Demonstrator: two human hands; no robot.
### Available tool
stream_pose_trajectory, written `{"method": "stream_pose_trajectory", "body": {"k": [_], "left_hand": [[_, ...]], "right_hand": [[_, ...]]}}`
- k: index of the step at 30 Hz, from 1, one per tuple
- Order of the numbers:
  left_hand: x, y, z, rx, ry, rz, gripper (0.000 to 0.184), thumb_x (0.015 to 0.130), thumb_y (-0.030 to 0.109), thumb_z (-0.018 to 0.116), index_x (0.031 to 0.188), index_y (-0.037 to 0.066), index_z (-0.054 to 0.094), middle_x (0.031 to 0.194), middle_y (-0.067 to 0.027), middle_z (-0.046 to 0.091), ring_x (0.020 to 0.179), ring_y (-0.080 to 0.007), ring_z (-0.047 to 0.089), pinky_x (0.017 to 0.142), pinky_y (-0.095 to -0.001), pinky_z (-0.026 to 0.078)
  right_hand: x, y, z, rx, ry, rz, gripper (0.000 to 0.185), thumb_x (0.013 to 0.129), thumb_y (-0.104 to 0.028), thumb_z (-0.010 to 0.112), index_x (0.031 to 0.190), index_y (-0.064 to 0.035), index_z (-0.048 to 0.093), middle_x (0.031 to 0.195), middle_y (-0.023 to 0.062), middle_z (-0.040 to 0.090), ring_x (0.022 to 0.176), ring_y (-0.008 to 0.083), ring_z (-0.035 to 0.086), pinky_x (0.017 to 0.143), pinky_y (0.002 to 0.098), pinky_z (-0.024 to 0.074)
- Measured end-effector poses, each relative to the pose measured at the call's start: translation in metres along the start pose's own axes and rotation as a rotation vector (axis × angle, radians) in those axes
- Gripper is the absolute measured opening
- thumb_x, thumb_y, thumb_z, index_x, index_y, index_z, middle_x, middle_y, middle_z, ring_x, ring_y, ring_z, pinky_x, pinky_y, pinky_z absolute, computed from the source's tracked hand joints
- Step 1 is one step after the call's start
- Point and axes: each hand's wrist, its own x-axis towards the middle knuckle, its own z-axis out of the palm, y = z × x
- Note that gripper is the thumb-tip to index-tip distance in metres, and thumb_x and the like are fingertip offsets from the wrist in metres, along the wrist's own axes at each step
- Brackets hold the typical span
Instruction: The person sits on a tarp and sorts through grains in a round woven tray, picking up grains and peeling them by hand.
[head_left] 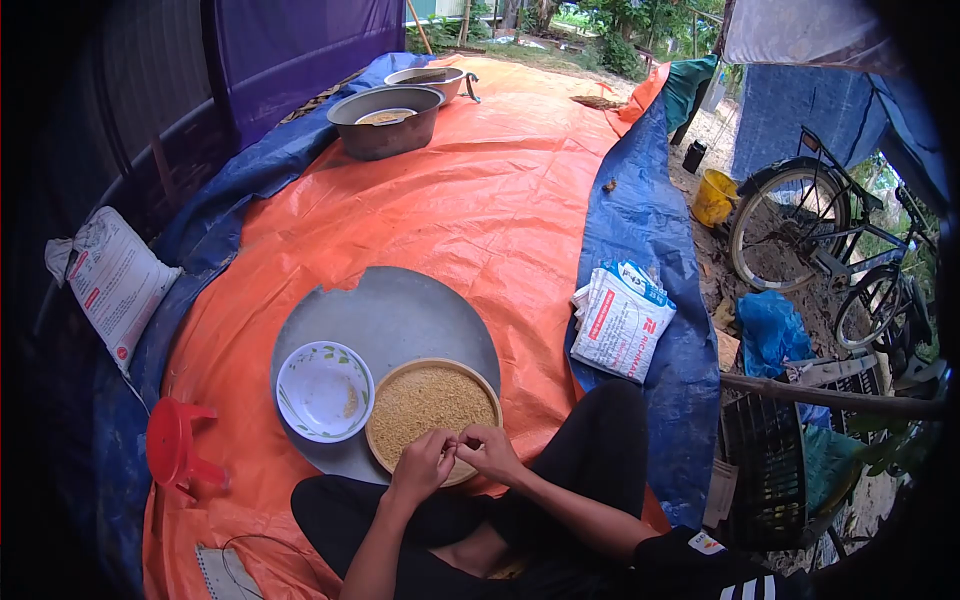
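Observation:
My left hand (426, 462) and my right hand (489, 452) meet over the near edge of a round, wooden-rimmed tray (497, 402). Fingertips of both are pinched together, touching or nearly so; whatever is between them is too small to make out. Loose yellowish-brown grains or bits (425, 405) cover the tray's bottom. Left of it, a white bowl (318, 390) with a green leaf pattern holds a small heap of similar bits on its right side. Tray and bowl rest on a grey round sheet (400, 310) with a broken far edge.
An orange tarp (440, 200) lies over a blue one (640, 200). Around me are a red stool (178, 445), a full sack (115, 280), folded sacks (622, 320) and a notebook (225, 575). Large basins (375, 140) stand at the far end; a bicycle (800, 215) is at right.

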Motion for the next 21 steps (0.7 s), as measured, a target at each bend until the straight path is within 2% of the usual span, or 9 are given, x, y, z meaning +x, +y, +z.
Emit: {"method": "stream_pose_trajectory", "body": {"k": [4,7,13,16,21], "left_hand": [[0.0,0.003,0.001,0.029,-0.015,0.012,0.02,0.081,0.002,0.069,0.099,0.004,0.058,0.088,-0.0147,0.065,0.084,-0.034,0.067,0.072,-0.0434,0.054],[0.0,0.001,0.004,0.039,0.005,0.035,0.02,0.081,0.002,0.069,0.097,0.004,0.058,0.087,-0.0146,0.064,0.083,-0.0341,0.066,0.072,-0.044,0.054],[0.0,0.001,0.006,0.079,0.023,0.072,0.023,0.079,0.001,0.071,0.098,0.004,0.059,0.087,-0.0132,0.067,0.081,-0.0318,0.069,0.07,-0.0408,0.055],[-0.001,0.001,0.006,0.082,0.03,0.064,0.023,0.078,0.002,0.072,0.098,0.004,0.059,0.086,-0.013,0.067,0.08,-0.0315,0.069,0.069,-0.0407,0.055],[0.0,0.002,0.001,0.069,0.074,0.049,0.023,0.079,0.002,0.072,0.098,0.004,0.06,0.085,-0.0128,0.067,0.079,-0.0311,0.069,0.069,-0.0405,0.055]], "right_hand": [[0.0,0.003,0.002,-0.017,0.035,-0.016,0.019,0.081,-0.016,0.069,0.081,0.0026,0.067,0.067,0.0082,0.062,0.064,0.0124,0.059,0.06,0.0297,0.0482],[0.001,0.005,0.002,-0.023,0.039,-0.02,0.018,0.08,-0.015,0.069,0.081,0.0025,0.067,0.067,0.0081,0.062,0.064,0.0122,0.06,0.06,0.0293,0.0487],[0.001,0.008,0.002,-0.04,0.04,-0.021,0.017,0.08,-0.014,0.069,0.081,0.0022,0.066,0.068,0.0077,0.062,0.065,0.0114,0.06,0.06,0.0286,0.0483],[0.0,0.009,0.001,-0.008,0.028,-0.023,0.02,0.081,-0.018,0.068,0.083,0.002,0.067,0.069,0.0095,0.063,0.063,0.0149,0.061,0.06,0.0314,0.0487],[0.002,0.015,0.006,0.071,-0.008,0.023,0.017,0.086,-0.015,0.068,0.088,0.002,0.069,0.072,0.0045,0.065,0.066,0.0097,0.059,0.062,0.0281,0.0488]]}}
